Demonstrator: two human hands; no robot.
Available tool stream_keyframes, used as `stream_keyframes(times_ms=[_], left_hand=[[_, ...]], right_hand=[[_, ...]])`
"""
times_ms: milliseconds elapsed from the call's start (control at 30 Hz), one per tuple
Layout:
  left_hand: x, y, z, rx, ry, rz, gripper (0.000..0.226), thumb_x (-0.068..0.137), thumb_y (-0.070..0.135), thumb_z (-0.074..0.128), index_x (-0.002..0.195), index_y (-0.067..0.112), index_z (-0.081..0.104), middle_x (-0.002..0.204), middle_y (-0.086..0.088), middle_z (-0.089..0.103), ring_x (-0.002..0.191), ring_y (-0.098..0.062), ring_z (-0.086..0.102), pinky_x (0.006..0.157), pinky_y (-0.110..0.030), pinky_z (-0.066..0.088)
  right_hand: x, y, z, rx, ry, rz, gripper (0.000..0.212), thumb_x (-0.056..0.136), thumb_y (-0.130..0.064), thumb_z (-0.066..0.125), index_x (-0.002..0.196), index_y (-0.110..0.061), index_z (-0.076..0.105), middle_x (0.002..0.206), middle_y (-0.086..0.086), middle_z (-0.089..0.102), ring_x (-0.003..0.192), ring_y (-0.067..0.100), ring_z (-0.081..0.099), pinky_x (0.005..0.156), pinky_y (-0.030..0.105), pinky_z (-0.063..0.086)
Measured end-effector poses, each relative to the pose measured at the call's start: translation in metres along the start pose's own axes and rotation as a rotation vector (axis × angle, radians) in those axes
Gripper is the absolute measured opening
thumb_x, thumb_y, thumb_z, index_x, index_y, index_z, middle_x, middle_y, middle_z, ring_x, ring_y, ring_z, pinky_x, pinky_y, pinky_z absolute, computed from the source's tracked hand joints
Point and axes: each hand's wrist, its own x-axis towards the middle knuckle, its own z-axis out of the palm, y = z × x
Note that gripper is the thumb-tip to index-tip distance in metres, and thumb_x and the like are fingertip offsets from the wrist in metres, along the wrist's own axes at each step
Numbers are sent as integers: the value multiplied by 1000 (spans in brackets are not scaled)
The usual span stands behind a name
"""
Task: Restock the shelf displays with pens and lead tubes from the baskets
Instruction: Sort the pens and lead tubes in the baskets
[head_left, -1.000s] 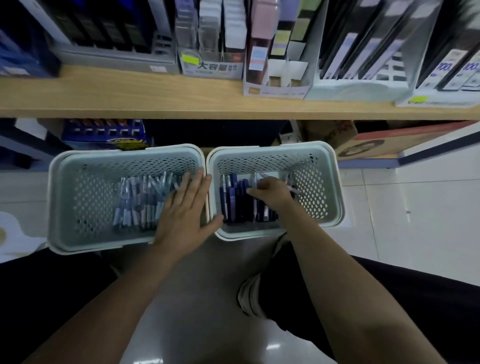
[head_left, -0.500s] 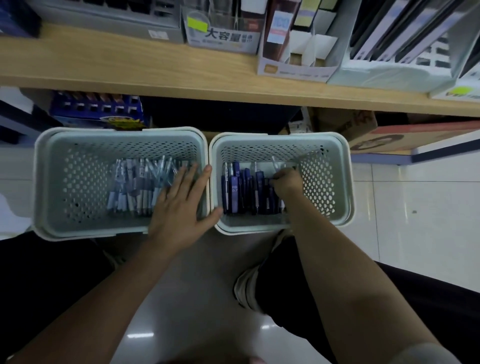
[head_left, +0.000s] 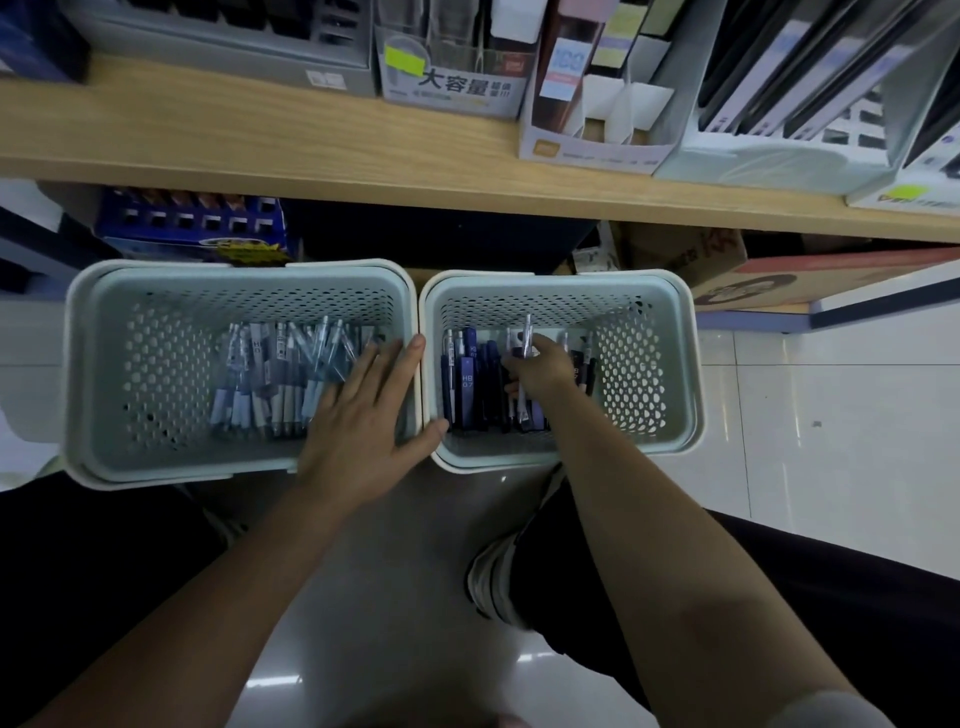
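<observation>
2 perforated baskets sit side by side on the floor below the wooden shelf (head_left: 260, 140). The left basket (head_left: 104, 374) holds clear-barrelled pens (head_left: 275, 374); the right basket (head_left: 670, 364) holds dark blue lead tubes (head_left: 467, 379) mixed with pens. The left hand (head_left: 363, 421) lies flat with fingers straight and spread over the pens, thumb at the wall between the 2 baskets, gripping nothing. The right hand (head_left: 540, 369) is inside the right basket with fingers curled around a slim pen (head_left: 527, 332) whose tip projects above the knuckles. Risk: the grasp is likely a partial pinch among tightly packed items, so lifting may drag neighbouring tubes out or let the pen slip. Risk: the baskets touch and appear light, so a sideways pull could shift them on the smooth floor. Legible writing: 1 lead tube reads "HB 07"; a shelf display box (head_left: 452, 88) shows "大容量" beside a yellow-green sticker. Other labels are too blurred to read.
</observation>
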Motion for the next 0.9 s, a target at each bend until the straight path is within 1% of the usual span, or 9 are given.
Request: stream_keyframes(times_ms=[67, 133, 167, 300, 400, 500, 633, 833, 900], left_hand=[[0, 0, 0, 2, 0, 2, 84, 87, 76, 21, 150, 46, -25, 168, 1, 10, 155, -21, 6, 118, -56, 20], [0, -1, 0, 11, -1, 3, 85, 87, 75, 22, 151, 45, -25, 168, 0, 12, 155, -22, 7, 117, -56, 21], [0, -1, 0, 13, -1, 3, 86, 87, 75, 23, 153, 43, -23, 168, 0, 12, 155, -22, 7, 117, -56, 22], [0, -1, 1, 15, 6, 2, 86, 88, 74, 24, 156, 40, -17, 168, -1, 14, 154, -23, 9, 116, -56, 23], [0, -1, 1, 11, 0, -4, 86, 88, 74, 24, 156, 40, -16, 168, -1, 14, 154, -23, 9, 116, -56, 23], [0, 0, 0, 10, 5, 0, 86, 88, 74, 25, 156, 39, -15, 167, -1, 15, 154, -23, 11, 115, -57, 24], [-1, 1, 0, -2, 0, -5, 85, 88, 75, 23, 154, 43, -20, 168, 1, 13, 154, -21, 8, 117, -55, 22], [-1, 2, -1, 0, 9, 2, 86, 88, 74, 26, 156, 40, -15, 167, -2, 17, 154, -23, 12, 115, -57, 25], [-2, 3, -2, 2, 10, 0, 86, 88, 74, 26, 158, 38, -11, 167, -3, 19, 154, -24, 13, 115, -56, 25]], right_hand=[[-2, -3, 1, -35, -39, 24, 58, 93, -7, 69, 146, -7, 46, 117, 11, 63, 59, 19, 60, 67, 35, 59], [-1, -4, 2, -67, -51, 17, 58, 91, -9, 72, 144, -9, 48, 113, 11, 61, 61, 19, 56, 60, 31, 55], [0, -3, 3, -76, -50, 9, 57, 90, -11, 74, 142, -10, 51, 110, 11, 62, 64, 19, 55, 61, 31, 53], [4, -3, 5, -165, -78, -12, 45, 85, -22, 80, 125, -7, 63, 101, 7, 61, 89, 24, 58, 83, 36, 53], [3, -3, 8, -191, -117, -2, 51, 83, -25, 82, 126, -5, 63, 112, 8, 61, 109, 27, 59, 102, 40, 49], [3, -4, 9, -217, -140, -16, 55, 83, -29, 82, 127, -2, 61, 119, 9, 62, 113, 25, 57, 106, 41, 46], [0, -2, -1, -197, -136, -29, 44, 84, -28, 81, 117, -2, 68, 107, 7, 64, 103, 23, 60, 91, 31, 48], [-15, -9, -21, -128, -117, -116, 35, 90, -25, 75, 116, -3, 72, 109, 9, 67, 96, 18, 58, 81, 25, 44], [-19, -9, -25, -93, -95, -175, 28, 93, -25, 71, 112, -5, 73, 112, 16, 71, 94, 28, 65, 69, 21, 45]])
